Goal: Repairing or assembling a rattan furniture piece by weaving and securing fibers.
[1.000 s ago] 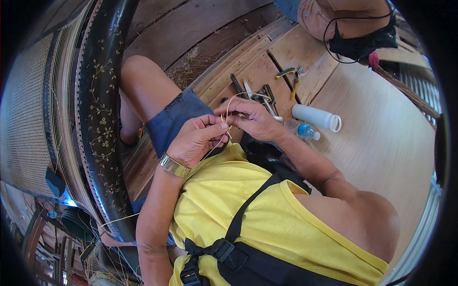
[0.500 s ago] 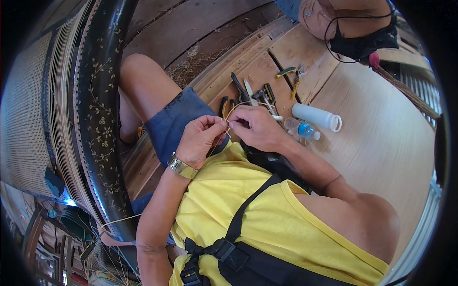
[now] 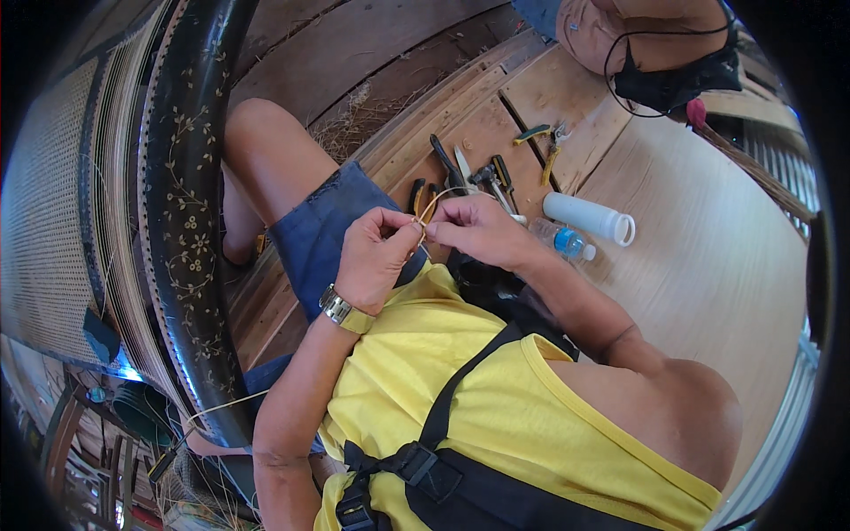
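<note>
The fingers of the left hand [image 3: 370, 255] and right hand [image 3: 485, 232] are pinching a thin strip [image 3: 440, 196] above blue shorts [image 3: 326, 226], apparently shaping a loop; the next move is likely calling for one hand steadying, the other guiding.

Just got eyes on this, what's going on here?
A seated person in a yellow top has a thin pale strip pinched in the left hand and right hand, the two held close together. Tools, a white bottle and a clear bottle lie ahead and to the right. At the left is a black, flower-patterned frame with a woven panel.
</note>
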The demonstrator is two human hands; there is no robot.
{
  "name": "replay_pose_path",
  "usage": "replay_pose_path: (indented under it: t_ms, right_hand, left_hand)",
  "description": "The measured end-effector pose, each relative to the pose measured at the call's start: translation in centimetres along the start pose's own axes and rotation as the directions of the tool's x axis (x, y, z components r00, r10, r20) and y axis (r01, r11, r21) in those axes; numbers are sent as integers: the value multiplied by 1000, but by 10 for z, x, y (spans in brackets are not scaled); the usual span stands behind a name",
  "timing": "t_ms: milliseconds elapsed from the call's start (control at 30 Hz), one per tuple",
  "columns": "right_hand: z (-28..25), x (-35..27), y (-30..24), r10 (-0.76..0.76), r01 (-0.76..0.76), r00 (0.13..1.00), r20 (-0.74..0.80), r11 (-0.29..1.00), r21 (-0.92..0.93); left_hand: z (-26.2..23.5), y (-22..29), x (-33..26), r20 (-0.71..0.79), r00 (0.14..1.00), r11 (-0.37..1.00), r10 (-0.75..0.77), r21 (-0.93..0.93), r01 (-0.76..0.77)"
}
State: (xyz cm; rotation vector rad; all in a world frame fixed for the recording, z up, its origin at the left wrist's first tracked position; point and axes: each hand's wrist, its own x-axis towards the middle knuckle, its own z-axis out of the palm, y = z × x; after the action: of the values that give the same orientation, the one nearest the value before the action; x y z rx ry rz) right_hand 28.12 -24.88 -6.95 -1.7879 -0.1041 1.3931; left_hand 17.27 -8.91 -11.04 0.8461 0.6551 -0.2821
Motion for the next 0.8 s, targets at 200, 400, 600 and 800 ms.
replay_pose_path:
  t_ms: [200, 400, 600, 800]
  right_hand:
    - [-17, -13, -17, -635, 504, 765, -108, 694, -515]
    - [-14, -2, -12, -647, 597, 759, 67, 651, -469]
    - [-4, 4, -2, -577, 537, 816, -12, 767, -349]
    - [-2, 2, -4, -198, 201, 979, -38, 974, 103]
  left_hand:
    - [-5, 4, 0, 68, 989, 955, -133, -259, 146]
    - [-10, 2, 1, 188, 967, 922, -172, -315, 225]
    - [-10, 0, 2, 184, 972, 941, -144, -277, 192]
    - [-9, -3, 2, 164, 977, 957, -135, -232, 172]
